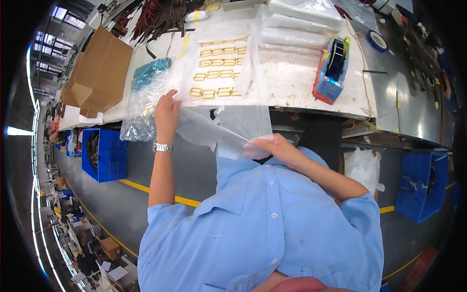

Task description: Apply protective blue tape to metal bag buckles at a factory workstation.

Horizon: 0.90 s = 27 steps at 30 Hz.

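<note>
A sheet of thin translucent plastic film [233, 124] hangs over the table's front edge and stretches diagonally between my hands. My left hand [168, 116], with a metal watch on the wrist, is closed on its left part at the table edge. Lower and to the right, in front of my body, my right hand [272, 147] pinches the film's near edge. Beyond my hands, gold-coloured metal buckles [219, 62] lie in several rows on whitish film on the table. Beside my left hand, a clear plastic bag [138, 114] droops over the edge, with turquoise wrapped material [152, 73] by it.
A blue-and-red tape dispenser [332, 70] stands right of the buckles. Stacked clear plastic bags [301, 29] lie behind, and a blue tape roll [377, 41] is farther right. An open cardboard box [104, 70] occupies the left end. Blue bins [109, 155] stand on the floor.
</note>
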Each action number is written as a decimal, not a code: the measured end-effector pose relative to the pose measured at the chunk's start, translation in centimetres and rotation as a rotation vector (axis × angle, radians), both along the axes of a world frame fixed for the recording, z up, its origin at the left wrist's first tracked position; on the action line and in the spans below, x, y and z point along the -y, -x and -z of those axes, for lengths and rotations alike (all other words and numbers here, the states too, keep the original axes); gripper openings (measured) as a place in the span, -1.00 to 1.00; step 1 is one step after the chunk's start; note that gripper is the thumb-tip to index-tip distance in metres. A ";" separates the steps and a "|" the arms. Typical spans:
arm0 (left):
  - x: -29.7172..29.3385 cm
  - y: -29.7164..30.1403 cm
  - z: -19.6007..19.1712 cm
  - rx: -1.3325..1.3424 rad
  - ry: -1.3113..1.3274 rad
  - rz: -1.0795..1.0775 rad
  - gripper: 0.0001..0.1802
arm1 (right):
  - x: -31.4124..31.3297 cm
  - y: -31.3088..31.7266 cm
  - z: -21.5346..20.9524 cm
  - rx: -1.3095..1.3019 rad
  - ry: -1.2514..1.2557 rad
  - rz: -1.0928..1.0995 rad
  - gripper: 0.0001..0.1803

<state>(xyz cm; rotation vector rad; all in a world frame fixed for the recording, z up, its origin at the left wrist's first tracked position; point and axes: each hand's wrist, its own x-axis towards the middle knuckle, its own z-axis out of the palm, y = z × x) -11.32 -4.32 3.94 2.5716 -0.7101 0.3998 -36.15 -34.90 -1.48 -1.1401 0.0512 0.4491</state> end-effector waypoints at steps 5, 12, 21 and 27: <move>5.7 2.2 -3.3 0.409 -0.097 0.045 -0.63 | 0.4 0.8 1.9 0.001 -0.006 0.059 -0.52; 16.0 5.4 0.0 0.138 0.052 0.427 -0.72 | 6.6 5.7 -0.4 0.013 0.343 0.176 -0.66; 20.7 9.1 0.1 0.055 0.028 0.574 -0.72 | 16.6 5.1 -10.7 0.338 0.858 1.038 -0.68; 19.8 9.3 0.1 0.035 0.005 0.585 -0.71 | 17.7 0.3 -8.7 0.109 0.735 0.753 -0.62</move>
